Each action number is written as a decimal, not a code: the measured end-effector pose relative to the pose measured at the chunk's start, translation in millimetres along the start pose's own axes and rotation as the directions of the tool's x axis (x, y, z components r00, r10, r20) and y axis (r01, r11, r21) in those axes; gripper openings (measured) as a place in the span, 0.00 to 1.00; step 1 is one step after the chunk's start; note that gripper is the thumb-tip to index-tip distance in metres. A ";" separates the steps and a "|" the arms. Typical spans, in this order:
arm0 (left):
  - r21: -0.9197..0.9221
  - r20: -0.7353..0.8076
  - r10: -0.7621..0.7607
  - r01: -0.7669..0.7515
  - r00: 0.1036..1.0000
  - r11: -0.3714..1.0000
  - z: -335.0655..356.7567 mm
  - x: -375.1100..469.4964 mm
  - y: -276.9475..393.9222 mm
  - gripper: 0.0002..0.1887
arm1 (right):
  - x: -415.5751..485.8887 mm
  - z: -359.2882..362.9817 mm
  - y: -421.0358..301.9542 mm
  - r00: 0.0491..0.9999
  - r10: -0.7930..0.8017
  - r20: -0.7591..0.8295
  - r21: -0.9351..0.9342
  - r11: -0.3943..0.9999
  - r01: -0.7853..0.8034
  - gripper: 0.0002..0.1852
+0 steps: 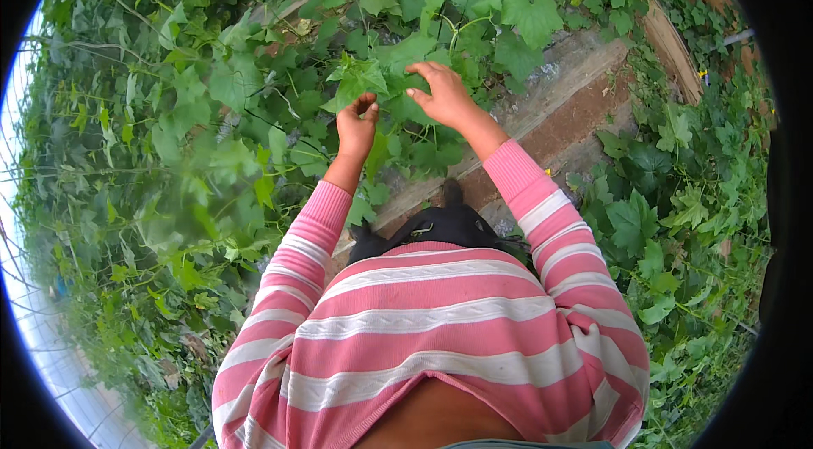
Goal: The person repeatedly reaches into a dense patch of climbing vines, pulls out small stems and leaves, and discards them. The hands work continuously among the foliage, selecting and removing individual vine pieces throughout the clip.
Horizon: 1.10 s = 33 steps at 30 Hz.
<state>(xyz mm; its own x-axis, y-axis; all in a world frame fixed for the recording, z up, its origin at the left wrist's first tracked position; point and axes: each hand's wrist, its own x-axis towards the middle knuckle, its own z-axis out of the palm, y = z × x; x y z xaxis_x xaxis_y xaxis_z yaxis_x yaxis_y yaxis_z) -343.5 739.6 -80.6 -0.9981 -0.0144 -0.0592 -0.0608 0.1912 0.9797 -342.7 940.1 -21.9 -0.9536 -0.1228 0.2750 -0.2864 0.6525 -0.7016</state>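
Observation:
My left hand (357, 126) has its thumb and fingertips closed at the base of a pale green young leafy shoot (359, 77) of a climbing vine. The stem between the fingertips is mostly hidden. To the right and slightly higher, my right hand (438, 95) is spread, with thumb and index finger apart and nothing visible between them. Its fingertips are beside a broad vine leaf (406, 52); whether they touch it I cannot tell. Beyond both hands, a curling light green stem (456, 33) rises among large lobed leaves (530, 14).
Dark strings (279, 126) run through the foliage. A strip of bare brown soil (559, 119) with a pale raised edge (571, 77) crosses diagonally beneath me. Dense vines (641, 220) grow on the right, near a weathered wooden board (670, 49). Translucent sheeting (38, 347) with netting-like lines curves along the left.

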 end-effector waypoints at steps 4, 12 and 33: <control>-0.224 -0.065 -0.408 0.385 0.911 0.895 16.8 19.1 -32.6 0.07 | -21.4 8.0 7.0 0.975 0.015 0.221 0.069 0.997 -0.031 0.09; -0.423 0.363 -0.634 0.727 0.683 0.541 15.2 8.8 -64.3 0.11 | -70.2 30.3 34.2 0.886 -0.421 0.193 0.098 0.907 0.410 0.06; 0.443 -0.087 0.181 -0.125 0.980 0.888 -3.0 -48.8 -7.2 0.03 | 4.9 105.9 57.4 0.672 0.067 0.738 0.286 0.870 -0.401 0.15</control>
<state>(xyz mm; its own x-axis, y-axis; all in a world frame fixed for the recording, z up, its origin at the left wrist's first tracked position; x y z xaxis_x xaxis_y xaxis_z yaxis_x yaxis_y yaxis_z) -294.4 735.9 -84.2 -0.9886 -0.0645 0.1360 0.0694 0.6065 0.7920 -373.7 897.8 -130.4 -0.7284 -0.5906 -0.3473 0.1065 0.4031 -0.9089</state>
